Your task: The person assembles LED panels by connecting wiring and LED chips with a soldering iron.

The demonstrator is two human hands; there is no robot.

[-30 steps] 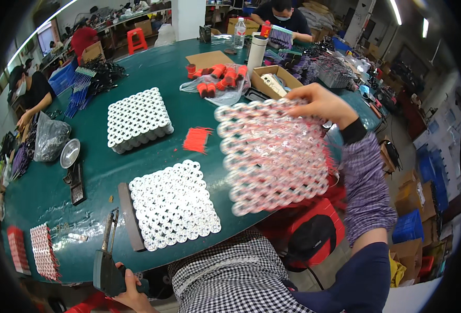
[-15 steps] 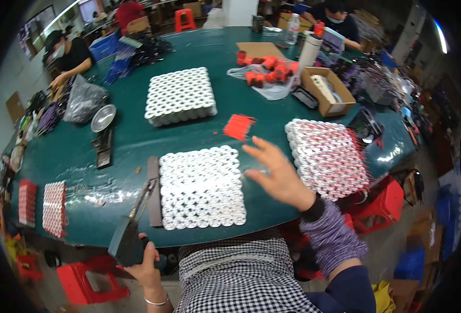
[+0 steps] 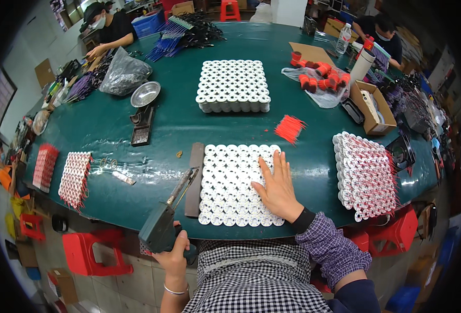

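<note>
My left hand (image 3: 174, 255) is wrapped round the grip of a dark green soldering gun (image 3: 157, 227) at the table's front edge. Its metal prongs point up and away, with the tip by a long dark bar (image 3: 194, 180). Against that bar stands a block of white round spool-like pieces (image 3: 235, 182), packed in rows. My right hand (image 3: 280, 190) lies over the block's right side, fingers spread and pointing away from me, covering some pieces. Beyond it lies a small bundle of short red wires (image 3: 290, 129).
Another white block (image 3: 233, 86) stands farther back. Blocks with red wires stand at right (image 3: 366, 177) and left (image 3: 75, 177). A metal bowl (image 3: 145, 94), a bag of red spools (image 3: 324, 78) and a cardboard box (image 3: 374, 108) lie around. Co-workers sit across the green table (image 3: 173, 125).
My right hand has come down from above the table onto the white block's right side. The left hand still grips the soldering gun. The whole view has shifted, moving everything rightward in the picture.
</note>
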